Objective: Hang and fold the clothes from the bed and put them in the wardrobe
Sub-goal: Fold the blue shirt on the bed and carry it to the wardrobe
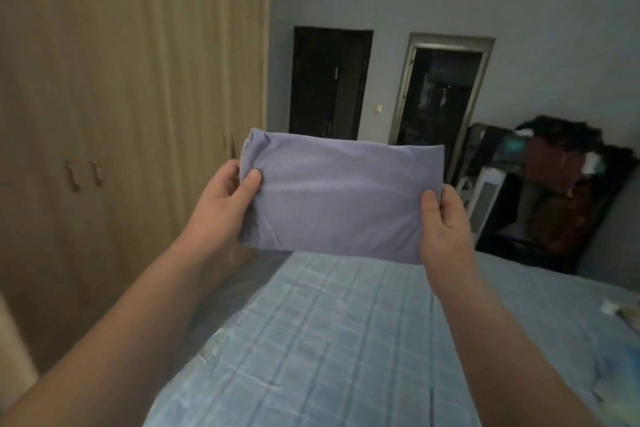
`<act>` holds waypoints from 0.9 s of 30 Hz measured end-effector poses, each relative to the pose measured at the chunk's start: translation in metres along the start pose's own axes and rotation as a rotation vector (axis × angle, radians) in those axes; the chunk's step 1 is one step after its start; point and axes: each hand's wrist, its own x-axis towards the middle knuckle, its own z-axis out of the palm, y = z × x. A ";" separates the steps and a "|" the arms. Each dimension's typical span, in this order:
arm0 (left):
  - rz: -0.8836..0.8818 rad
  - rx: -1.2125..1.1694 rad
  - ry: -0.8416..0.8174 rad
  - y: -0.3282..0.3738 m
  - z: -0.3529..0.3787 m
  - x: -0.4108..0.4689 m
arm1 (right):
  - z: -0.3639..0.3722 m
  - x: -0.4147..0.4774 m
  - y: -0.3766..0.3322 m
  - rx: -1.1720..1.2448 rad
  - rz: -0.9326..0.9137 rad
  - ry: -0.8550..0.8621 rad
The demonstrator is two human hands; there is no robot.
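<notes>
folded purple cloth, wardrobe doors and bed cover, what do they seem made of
The folded purple cloth looks like thin, soft matte fabric, perhaps cotton jersey; it creases gently between the left hand and right hand gripping it. The wardrobe doors look like pale wood-look board, likely laminate or veneer, matte, with vertical grain streaks. The bed cover is a light blue quilted textile with stitched grid lines.

Smooth matt cloth garment (339,198) (wood-grain wardrobe (131,97))

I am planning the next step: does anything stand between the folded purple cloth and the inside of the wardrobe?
Yes: the wardrobe doors, to the left, are shut. The left hand and right hand both hold the folded purple cloth.
</notes>
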 end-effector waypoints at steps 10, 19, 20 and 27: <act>0.077 0.170 0.274 0.063 -0.195 -0.033 | 0.182 -0.042 -0.074 0.230 -0.068 -0.164; 0.112 0.397 0.598 0.158 -0.459 -0.123 | 0.444 -0.151 -0.174 0.540 -0.005 -0.458; 0.108 0.417 0.638 0.169 -0.485 -0.137 | 0.472 -0.168 -0.186 0.575 -0.007 -0.484; 0.083 0.576 0.926 0.235 -0.615 -0.236 | 0.634 -0.277 -0.250 0.700 -0.023 -0.728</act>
